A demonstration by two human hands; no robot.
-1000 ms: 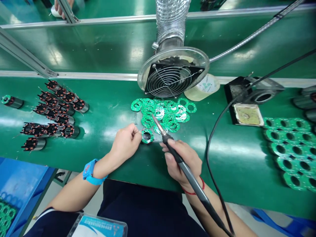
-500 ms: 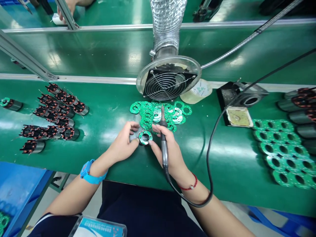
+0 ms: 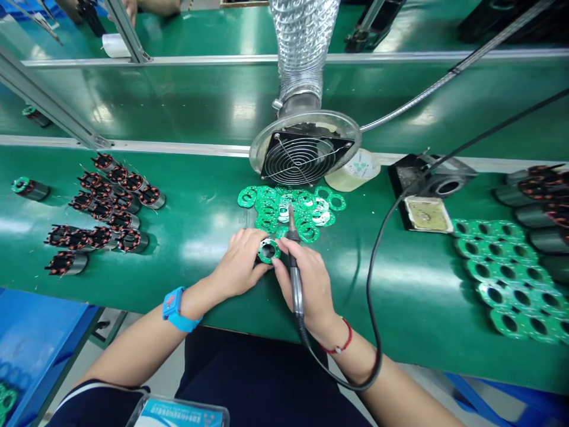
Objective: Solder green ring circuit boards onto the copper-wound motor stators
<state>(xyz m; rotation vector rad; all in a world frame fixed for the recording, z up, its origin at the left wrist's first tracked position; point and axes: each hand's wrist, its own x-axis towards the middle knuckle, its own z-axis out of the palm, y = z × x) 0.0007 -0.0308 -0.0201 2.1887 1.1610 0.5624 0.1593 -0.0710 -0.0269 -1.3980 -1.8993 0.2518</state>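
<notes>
My left hand [image 3: 239, 261] curls round a small motor part topped by a green ring-shaped circuit board [image 3: 268, 249] on the green bench [image 3: 200, 213]. My right hand [image 3: 309, 279] grips a soldering iron [image 3: 293, 261], its tip pointing away from me, while its fingertips touch the right side of the same ring board. Just beyond both hands lies a heap of loose green ring boards [image 3: 291, 207]. The iron's black cable [image 3: 377, 279] loops off to the right.
A fume fan on a foil duct [image 3: 304, 148] stands behind the heap, a tape roll [image 3: 353, 169] beside it. Wound motor stators [image 3: 104, 201] lie at left. An iron stand with sponge [image 3: 427, 190] and rows of ring boards [image 3: 511, 267] are at right.
My right hand swung the iron from slanting over the board to pointing straight away, then closed in on the ring board. My left hand opened briefly and wrapped round the part again.
</notes>
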